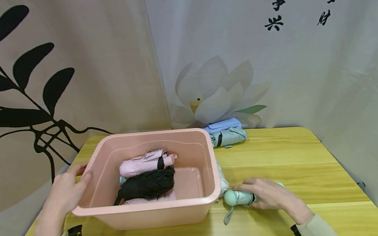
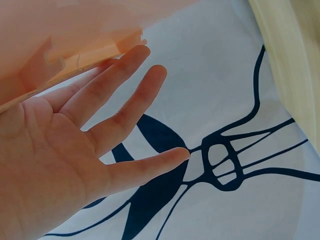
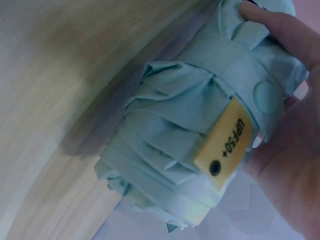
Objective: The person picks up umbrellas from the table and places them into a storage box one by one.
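Note:
A pink plastic tub (image 1: 149,206) stands on the table and holds a light pink folded umbrella (image 1: 142,165), a black one (image 1: 149,184) and another pale pink one below, partly hidden. My left hand (image 1: 64,192) is at the tub's left side, fingers extended; in the left wrist view they lie along the underside of its rim. Right of the tub, my right hand (image 1: 268,194) grips a mint green folded umbrella (image 3: 170,145) low over the table. Its round handle end points at the tub, with a wrist loop hanging down. A yellow UPF50+ tag shows in the right wrist view.
Beyond the tub's back right corner lie a blue folded umbrella (image 1: 225,125) and a grey-green one (image 1: 230,136). A pale umbrella (image 1: 223,183) sits against the tub's right wall, partly hidden. A printed curtain (image 1: 119,64) hangs behind the wooden table (image 1: 303,167).

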### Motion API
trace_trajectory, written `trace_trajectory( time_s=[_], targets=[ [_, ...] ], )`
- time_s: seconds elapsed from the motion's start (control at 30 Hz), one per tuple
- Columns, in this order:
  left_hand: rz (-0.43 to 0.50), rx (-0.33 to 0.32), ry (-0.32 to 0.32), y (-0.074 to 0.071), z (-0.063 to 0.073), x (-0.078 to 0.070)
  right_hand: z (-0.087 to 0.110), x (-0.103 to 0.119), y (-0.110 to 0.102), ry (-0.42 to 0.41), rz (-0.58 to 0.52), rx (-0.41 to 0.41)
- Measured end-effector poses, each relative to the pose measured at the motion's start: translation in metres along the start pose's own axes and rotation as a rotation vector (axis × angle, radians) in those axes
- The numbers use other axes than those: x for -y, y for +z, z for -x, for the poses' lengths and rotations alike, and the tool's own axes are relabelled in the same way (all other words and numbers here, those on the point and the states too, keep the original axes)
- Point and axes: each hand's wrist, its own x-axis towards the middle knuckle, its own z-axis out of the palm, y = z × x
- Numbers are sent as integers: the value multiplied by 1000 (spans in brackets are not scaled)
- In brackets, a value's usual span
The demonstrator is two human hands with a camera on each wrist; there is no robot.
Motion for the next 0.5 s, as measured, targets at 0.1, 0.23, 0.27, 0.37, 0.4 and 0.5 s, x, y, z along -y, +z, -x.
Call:
trace_trajectory(
  time_s=[0.1,0.23,0.27,0.37,0.4,0.5],
  targets=[
    [2,0,0,0,0,0,0,-1,-2,-6,6,-16],
    [0,2,-2,0,0,0,1,-1,-3,-12,6,-38],
    [0,2,-2,0,0,0,1,0,-4,-11,7,-43],
    [1,-1,3,0,0,0,2,-1,-6,-10,22,-58],
    [1,-1,6,0,0,0,2,-1,-7,-9,28,-62],
    [4,-3,12,0,0,0,3,-1,-10,-7,39,-69]
  ],
)
